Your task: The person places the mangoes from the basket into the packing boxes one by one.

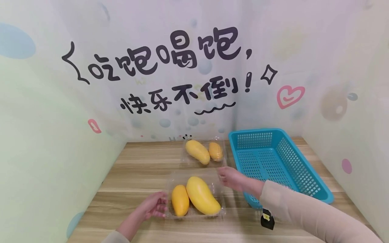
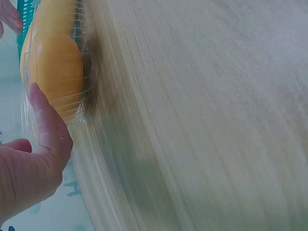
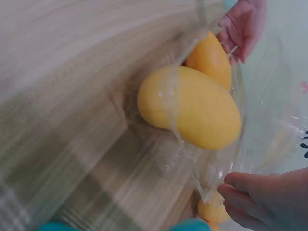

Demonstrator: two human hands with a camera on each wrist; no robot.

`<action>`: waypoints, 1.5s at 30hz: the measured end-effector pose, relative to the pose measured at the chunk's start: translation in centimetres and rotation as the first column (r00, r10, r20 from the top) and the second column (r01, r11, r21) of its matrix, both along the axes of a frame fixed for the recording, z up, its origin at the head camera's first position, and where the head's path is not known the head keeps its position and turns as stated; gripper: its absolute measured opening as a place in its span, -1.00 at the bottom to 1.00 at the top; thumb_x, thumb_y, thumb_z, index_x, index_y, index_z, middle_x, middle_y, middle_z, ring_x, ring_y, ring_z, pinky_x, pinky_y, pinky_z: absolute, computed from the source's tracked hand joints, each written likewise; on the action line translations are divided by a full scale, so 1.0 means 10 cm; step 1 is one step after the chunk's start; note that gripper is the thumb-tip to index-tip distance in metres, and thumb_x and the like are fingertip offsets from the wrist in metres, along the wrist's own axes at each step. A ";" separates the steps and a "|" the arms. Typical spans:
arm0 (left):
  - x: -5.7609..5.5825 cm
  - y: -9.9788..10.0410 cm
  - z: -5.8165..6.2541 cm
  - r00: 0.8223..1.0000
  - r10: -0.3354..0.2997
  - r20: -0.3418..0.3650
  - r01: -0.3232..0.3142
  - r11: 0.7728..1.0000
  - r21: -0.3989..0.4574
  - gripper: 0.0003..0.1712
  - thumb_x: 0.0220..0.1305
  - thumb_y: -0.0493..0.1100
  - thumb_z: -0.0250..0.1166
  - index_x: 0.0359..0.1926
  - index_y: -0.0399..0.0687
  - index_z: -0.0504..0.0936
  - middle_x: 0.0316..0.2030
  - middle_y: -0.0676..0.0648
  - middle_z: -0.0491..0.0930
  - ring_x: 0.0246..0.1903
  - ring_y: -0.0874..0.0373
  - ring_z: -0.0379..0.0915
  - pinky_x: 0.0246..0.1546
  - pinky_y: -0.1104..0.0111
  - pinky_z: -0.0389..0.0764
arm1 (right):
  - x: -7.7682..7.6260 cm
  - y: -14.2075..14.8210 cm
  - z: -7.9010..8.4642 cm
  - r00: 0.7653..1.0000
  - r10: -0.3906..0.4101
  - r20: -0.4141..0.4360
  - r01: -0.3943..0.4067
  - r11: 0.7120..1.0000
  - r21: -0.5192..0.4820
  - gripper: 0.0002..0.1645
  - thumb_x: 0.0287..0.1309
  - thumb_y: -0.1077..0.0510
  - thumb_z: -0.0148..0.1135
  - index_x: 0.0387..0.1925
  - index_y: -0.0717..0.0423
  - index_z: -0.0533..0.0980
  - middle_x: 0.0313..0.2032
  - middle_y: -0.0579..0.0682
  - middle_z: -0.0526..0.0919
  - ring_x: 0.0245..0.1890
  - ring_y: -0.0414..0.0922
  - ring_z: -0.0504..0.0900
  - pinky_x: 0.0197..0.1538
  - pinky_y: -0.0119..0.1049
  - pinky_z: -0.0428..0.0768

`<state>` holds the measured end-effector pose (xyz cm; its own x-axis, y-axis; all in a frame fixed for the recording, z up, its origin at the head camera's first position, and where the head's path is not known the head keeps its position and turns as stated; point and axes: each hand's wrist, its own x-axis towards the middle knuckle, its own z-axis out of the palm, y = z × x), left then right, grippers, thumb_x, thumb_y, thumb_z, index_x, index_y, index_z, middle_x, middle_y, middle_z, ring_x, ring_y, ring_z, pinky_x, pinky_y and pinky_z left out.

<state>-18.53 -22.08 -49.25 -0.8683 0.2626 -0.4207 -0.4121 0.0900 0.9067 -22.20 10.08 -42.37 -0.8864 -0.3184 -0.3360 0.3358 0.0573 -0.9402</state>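
A clear plastic container (image 1: 194, 173) lies on the table in front of me, with a small orange-yellow mango (image 1: 180, 200) at its left and a larger yellow mango (image 1: 203, 196) at its right. My left hand (image 1: 154, 205) is at its left side, fingers slightly bent; the left wrist view shows one fingertip (image 2: 34, 91) right at the plastic wall. By the back right corner is my right hand (image 1: 232, 179). Its fingers (image 3: 243, 185) look nearly straight in the right wrist view and reach the container's clear edge; the thumb is hidden there.
Behind it, near the wall, another clear container (image 1: 186, 159) holds a long yellow mango (image 1: 197, 152) and a smaller one (image 1: 215, 151). On the right stands a blue perforated plastic basket (image 1: 299, 153), beneath my right forearm in the head view. A small black object (image 1: 267, 221) is by its near end.
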 end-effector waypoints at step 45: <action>0.17 -0.03 0.08 0.953 -0.301 0.042 0.304 0.947 -0.105 -0.91 0.09 -0.26 0.12 -0.36 -0.15 0.38 -0.47 -0.02 0.57 -0.58 0.27 0.52 -0.58 0.48 0.58 | 0.54 -0.06 -0.55 0.998 -0.029 -0.049 0.041 0.961 0.272 -0.22 -0.04 0.46 -0.02 0.24 0.46 -0.06 -0.34 0.24 0.46 -0.44 0.00 0.47 -0.34 -0.18 0.56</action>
